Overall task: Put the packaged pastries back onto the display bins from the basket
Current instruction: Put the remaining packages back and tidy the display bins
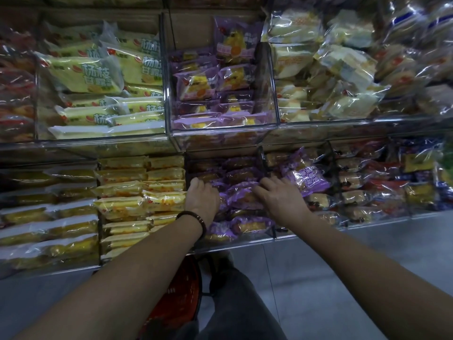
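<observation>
Both my hands reach into the lower middle clear bin [235,242], which holds several purple-wrapped pastries [245,196]. My left hand [202,198], with a dark bead bracelet on its wrist, lies on the packs at the bin's left side; its fingertips are hidden among them. My right hand [279,196] rests palm down with fingers spread flat on the purple packs. One purple pack [306,179] stands tilted just right of that hand. The red basket [176,298] sits on the floor below, mostly hidden behind my left forearm.
Clear bins line two shelves: yellow packs [139,192] lower left, green-yellow packs [98,77] upper left, purple packs [215,82] upper middle, pale packs [326,69] upper right, mixed packs [367,187] lower right. Grey floor [343,266] lies below; my leg is beside the basket.
</observation>
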